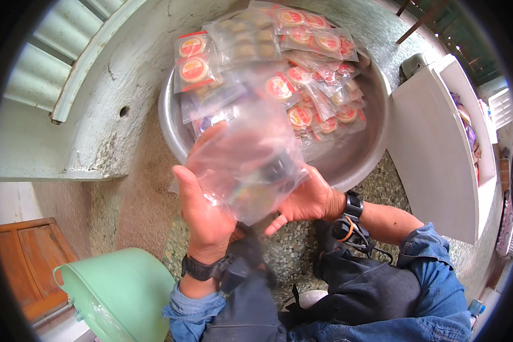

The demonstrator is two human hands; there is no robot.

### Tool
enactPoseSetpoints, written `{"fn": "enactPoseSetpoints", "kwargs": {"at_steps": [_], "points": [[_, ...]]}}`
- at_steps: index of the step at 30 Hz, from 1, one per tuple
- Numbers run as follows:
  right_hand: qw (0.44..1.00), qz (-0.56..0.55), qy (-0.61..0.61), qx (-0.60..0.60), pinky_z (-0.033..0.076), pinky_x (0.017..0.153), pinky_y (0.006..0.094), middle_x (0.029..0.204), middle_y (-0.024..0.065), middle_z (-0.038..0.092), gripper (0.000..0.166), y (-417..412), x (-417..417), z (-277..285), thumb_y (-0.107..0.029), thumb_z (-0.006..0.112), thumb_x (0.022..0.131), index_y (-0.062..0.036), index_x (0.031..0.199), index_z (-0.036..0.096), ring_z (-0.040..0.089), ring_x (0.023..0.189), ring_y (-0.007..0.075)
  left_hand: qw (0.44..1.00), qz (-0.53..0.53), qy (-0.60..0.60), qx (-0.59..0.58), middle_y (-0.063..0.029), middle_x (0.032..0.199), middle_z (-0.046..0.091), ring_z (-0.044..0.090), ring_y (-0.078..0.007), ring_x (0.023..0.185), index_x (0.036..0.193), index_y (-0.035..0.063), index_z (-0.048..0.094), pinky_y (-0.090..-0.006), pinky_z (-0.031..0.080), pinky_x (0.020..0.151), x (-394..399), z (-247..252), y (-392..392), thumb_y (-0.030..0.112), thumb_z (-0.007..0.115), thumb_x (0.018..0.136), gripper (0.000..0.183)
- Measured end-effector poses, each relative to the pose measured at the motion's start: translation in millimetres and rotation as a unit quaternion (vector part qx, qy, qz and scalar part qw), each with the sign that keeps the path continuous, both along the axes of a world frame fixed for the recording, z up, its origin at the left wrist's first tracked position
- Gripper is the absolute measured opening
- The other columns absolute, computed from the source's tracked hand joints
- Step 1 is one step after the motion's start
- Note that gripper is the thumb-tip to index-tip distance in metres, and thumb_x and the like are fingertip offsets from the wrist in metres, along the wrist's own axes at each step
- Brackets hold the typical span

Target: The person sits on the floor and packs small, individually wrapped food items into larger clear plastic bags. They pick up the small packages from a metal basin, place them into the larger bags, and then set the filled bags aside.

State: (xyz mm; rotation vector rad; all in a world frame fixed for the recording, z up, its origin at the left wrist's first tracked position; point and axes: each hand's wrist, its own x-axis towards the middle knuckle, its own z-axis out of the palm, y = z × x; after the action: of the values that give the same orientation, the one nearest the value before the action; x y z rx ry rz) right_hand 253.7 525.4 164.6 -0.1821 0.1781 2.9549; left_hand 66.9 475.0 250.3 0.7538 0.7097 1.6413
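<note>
Between my two hands is a clear plastic bag (252, 171), blurred, with no clear contents to make out. My left hand (209, 209) supports its left side, the thumb raised and the other fingers partly behind the film. At its lower right, my right hand (308, 199) touches the bag with the palm turned up. Just beyond stands a large round metal basin (367, 160). In it lie many flat clear packets with red and cream round labels (300, 117), and a clear packet of brownish pieces (248, 40) at the back.
A green plastic tub (124, 290) stands at the lower left, near a wooden panel (38, 260). To the right is a white box-like container (436, 149) with colourful packets inside. A whitish wall (89, 124) borders the basin on the left. The floor is speckled terrazzo.
</note>
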Motion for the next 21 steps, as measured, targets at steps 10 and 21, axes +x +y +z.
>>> {"fn": "enactPoseSetpoints", "kwargs": {"at_steps": [10, 21], "points": [[0.998, -0.009, -0.053, 0.014, 0.042, 0.091, 0.0767, 0.151, 0.0185, 0.04, 0.076, -2, -1, -6, -0.057, 0.057, 0.093, -0.0124, 0.15, 0.036, 0.041, 0.135, 0.0455, 0.998, 0.024, -0.025, 0.044, -0.0225, 0.124, 0.063, 0.063, -0.0339, 0.112, 0.14, 0.0006, 0.047, -0.0508, 0.052, 0.094, 2, 23, -12, 0.058, 0.039, 0.102, 0.07], [0.997, 0.022, 0.013, 0.068, 0.053, 0.091, 0.0636, 0.133, 0.0247, 0.054, 0.054, 2, 7, -40, -0.033, 0.059, 0.097, -0.0103, 0.144, 0.043, 0.053, 0.125, 0.0448, 0.989, 0.118, -0.03, 0.085, -0.0209, 0.111, 0.064, 0.064, -0.0329, 0.1, 0.143, 0.0094, 0.047, -0.0522, 0.054, 0.087, -9, 53, -20, 0.056, 0.029, 0.105, 0.063]]}}
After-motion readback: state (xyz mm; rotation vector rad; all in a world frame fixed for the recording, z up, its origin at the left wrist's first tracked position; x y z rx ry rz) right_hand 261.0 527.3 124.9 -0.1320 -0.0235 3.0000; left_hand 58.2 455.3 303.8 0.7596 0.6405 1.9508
